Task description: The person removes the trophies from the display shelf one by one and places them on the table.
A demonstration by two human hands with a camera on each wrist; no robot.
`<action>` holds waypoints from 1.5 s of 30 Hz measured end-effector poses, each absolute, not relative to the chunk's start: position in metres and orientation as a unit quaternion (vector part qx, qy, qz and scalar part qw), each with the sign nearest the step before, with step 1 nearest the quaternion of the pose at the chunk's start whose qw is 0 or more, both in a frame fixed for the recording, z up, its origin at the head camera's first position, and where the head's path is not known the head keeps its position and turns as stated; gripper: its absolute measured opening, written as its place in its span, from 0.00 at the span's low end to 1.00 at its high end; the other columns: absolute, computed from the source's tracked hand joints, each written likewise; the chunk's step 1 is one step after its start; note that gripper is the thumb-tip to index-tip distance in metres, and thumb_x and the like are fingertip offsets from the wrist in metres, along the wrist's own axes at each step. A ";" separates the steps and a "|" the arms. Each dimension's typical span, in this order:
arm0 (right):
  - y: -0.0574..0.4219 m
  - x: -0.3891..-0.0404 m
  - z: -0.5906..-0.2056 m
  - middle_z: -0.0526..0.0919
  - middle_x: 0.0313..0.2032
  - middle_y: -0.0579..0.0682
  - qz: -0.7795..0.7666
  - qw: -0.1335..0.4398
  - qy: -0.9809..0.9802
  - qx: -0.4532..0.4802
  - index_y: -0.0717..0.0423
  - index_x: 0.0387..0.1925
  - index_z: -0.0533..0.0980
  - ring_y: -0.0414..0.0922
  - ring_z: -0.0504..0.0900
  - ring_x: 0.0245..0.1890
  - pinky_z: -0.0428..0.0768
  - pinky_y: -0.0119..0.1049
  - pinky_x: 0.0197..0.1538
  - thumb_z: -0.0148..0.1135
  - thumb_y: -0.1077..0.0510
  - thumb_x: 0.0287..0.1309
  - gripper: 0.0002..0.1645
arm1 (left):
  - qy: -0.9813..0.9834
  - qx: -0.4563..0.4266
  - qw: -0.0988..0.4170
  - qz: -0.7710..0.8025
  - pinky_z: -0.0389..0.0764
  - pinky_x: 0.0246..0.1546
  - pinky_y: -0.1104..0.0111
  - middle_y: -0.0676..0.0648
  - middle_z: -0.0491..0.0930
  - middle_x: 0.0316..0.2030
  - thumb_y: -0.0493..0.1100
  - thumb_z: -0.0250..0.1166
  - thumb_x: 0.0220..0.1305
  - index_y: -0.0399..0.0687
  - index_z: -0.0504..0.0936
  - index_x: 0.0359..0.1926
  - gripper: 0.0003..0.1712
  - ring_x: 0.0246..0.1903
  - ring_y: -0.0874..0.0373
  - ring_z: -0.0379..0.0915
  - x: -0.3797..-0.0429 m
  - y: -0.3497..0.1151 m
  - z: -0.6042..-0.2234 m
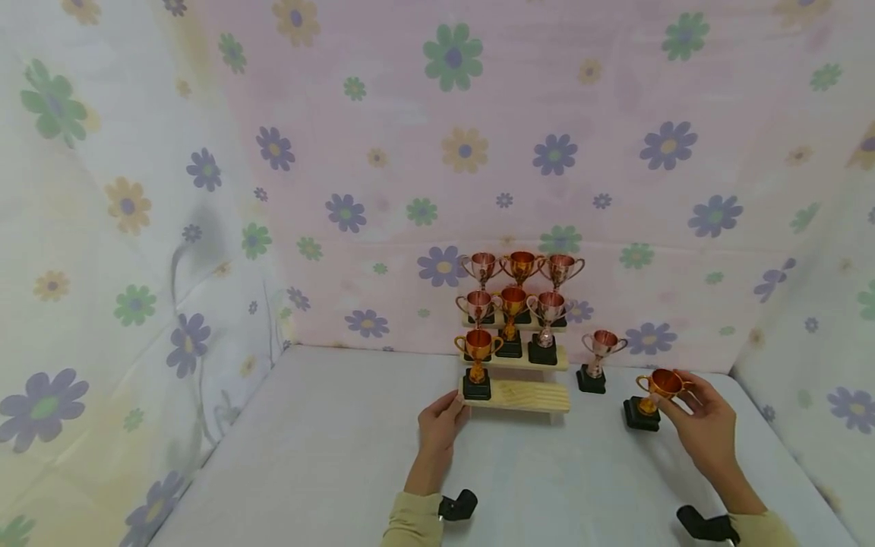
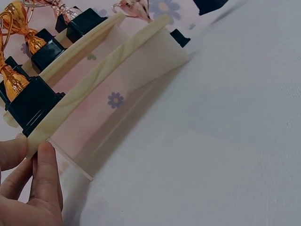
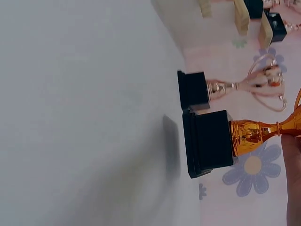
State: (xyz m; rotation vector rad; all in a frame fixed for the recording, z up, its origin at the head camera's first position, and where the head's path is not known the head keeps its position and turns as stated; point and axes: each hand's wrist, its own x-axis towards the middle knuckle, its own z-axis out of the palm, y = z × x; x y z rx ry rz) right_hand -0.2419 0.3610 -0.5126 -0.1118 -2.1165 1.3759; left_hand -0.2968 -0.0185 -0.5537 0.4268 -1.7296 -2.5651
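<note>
Placing a gold trophy [image 1: 647, 406] seems the current step | right hand [image 1: 704, 425] pinches it at four o'clock of the stand [image 1: 519, 366], base [image 3: 209, 141] seemingly lifted | left hand [image 1: 440, 429] pinches nine-o'clock end of front shelf [image 1: 526, 395] | next move probably calls for level, careful lowering

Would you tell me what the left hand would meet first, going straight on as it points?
The lowest wooden step, which the left hand already grips; then probably the gold trophy on it, though depth is unclear.
</note>
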 end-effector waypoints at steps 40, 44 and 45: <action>0.397 -0.324 -0.512 0.72 0.46 0.25 0.555 0.176 -0.813 -0.021 0.68 0.63 0.69 0.20 0.76 0.41 0.81 0.16 0.42 0.71 0.52 0.64 0.36 | -0.549 0.150 0.001 -0.822 0.84 0.57 0.60 0.31 0.78 0.55 0.33 0.62 0.72 0.25 0.76 0.61 0.20 0.46 0.55 0.82 -0.295 -0.019 -0.549; 0.394 -0.324 -0.512 0.73 0.48 0.29 0.549 0.185 -0.814 -0.039 0.68 0.64 0.68 0.21 0.75 0.42 0.81 0.15 0.43 0.71 0.51 0.64 0.37 | -0.549 0.152 0.000 -0.822 0.84 0.56 0.61 0.30 0.78 0.56 0.33 0.62 0.72 0.26 0.77 0.60 0.20 0.47 0.55 0.82 -0.295 -0.019 -0.550; 0.393 -0.324 -0.512 0.73 0.49 0.31 0.548 0.186 -0.814 -0.044 0.68 0.65 0.68 0.21 0.74 0.42 0.80 0.15 0.43 0.71 0.51 0.64 0.37 | -0.548 0.151 0.000 -0.823 0.84 0.56 0.61 0.30 0.78 0.56 0.33 0.62 0.72 0.26 0.77 0.61 0.20 0.47 0.54 0.82 -0.296 -0.019 -0.550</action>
